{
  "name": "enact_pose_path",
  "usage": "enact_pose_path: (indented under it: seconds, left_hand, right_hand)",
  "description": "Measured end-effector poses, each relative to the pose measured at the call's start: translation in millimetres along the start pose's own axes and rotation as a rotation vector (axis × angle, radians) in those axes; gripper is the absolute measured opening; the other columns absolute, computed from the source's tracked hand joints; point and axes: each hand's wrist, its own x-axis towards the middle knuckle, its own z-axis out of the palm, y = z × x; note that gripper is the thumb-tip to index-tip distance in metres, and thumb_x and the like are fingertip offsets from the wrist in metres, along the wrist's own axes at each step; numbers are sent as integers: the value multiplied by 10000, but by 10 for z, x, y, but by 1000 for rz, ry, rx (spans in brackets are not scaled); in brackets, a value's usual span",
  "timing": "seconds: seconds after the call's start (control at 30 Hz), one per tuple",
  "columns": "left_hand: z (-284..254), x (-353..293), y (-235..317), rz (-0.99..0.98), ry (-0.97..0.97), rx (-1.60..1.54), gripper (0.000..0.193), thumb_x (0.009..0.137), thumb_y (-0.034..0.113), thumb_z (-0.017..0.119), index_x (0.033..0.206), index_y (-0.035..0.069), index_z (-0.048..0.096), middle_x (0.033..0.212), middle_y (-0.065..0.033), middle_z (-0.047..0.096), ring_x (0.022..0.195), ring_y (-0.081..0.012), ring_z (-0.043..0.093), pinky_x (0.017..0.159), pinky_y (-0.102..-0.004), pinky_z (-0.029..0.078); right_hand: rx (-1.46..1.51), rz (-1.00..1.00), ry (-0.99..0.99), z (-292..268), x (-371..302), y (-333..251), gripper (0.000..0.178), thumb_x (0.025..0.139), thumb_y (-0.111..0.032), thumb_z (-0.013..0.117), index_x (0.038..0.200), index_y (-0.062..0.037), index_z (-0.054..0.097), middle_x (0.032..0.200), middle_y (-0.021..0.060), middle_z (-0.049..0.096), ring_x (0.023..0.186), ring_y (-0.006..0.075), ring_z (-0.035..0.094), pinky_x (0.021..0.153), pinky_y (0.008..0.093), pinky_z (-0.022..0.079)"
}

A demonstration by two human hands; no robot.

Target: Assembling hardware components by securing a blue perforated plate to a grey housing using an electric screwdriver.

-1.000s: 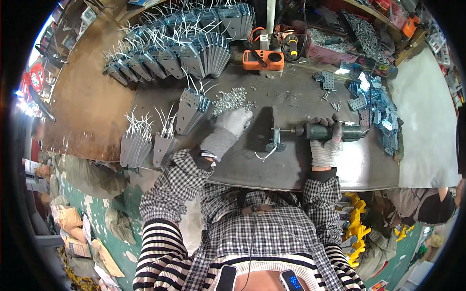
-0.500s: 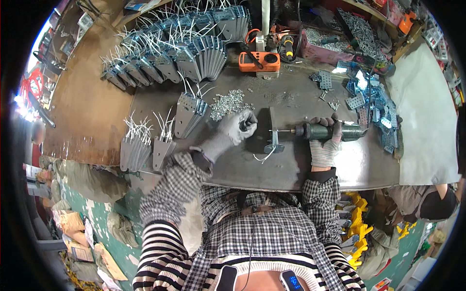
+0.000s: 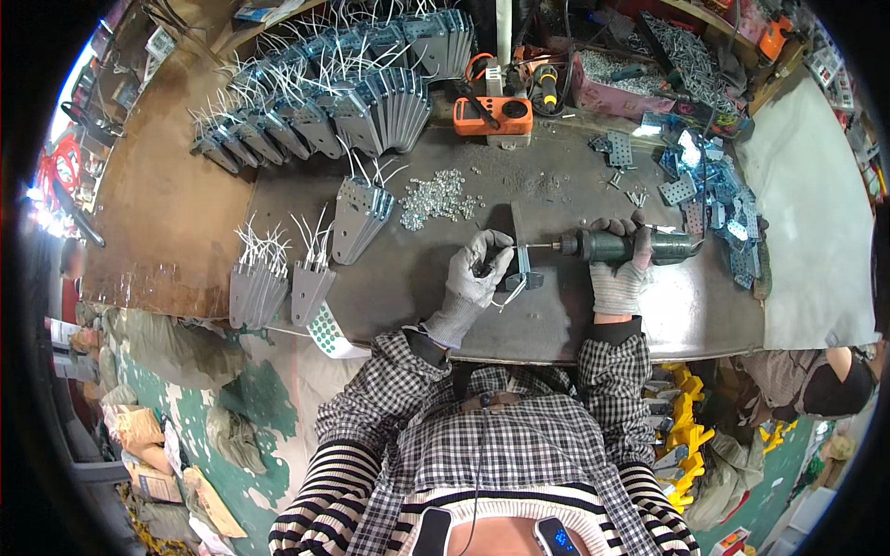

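Observation:
My right hand [image 3: 619, 274], in a pale glove, is wrapped round a dark electric screwdriver [image 3: 601, 246] lying level, its bit pointing left. The bit reaches an upright metal plate [image 3: 517, 221] with a small bracket and a white wire [image 3: 509, 296] at its foot. On the plate's other side is my gloved left hand [image 3: 476, 276], its fingers pinched together near the bit's line. What those fingers hold is too small to make out. Behind that hand lies a heap of small shiny nuts [image 3: 436, 198].
Finished-looking grey plates with white wires stand in rows [image 3: 357, 120] at the back left, with smaller bundles [image 3: 260, 287] nearer. An orange power socket [image 3: 493, 116] is behind. Bluish metal brackets [image 3: 732, 218] pile up right, below a pink box of screws [image 3: 621, 88].
My left hand has moved from beside the nut heap nearer and right, up to the plate. The screwdriver has stayed almost in place. A green-dotted sheet now shows at the table's front edge.

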Motion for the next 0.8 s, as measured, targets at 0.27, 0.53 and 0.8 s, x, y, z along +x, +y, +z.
enact_pose_path:
  seconds: [0.27, 0.53, 0.8]
  left_hand:
    - [-8, 5, -92, 11, -31, -183, 146, 914, -68, 568, 1052, -29, 592, 928, 1, 577, 786, -36, 538, 700, -156, 439]
    - [-24, 86, -64, 24, -38, -57, 146, 874, -108, 592, 968, 2, 603, 860, 41, 577, 748, -15, 471, 657, -187, 414]
    - [84, 49, 76, -50, -126, -188, 196, 925, -36, 481, 1091, -48, 585, 832, -5, 515, 713, -56, 463, 613, -165, 368]
  right_hand:
    - [1, -10, 36, 60, -13, 17, 307, 836, -129, 742, 1085, -86, 568, 836, 9, 517, 822, 179, 528, 948, 439, 452]
    - [22, 1, 59, 71, -29, 34, 326, 827, -120, 749, 1093, -83, 564, 839, 13, 507, 830, 179, 522, 948, 435, 452]
    - [19, -38, 55, 36, -52, -68, 379, 836, -130, 742, 1161, -80, 553, 858, 15, 507, 851, 182, 511, 964, 432, 448]
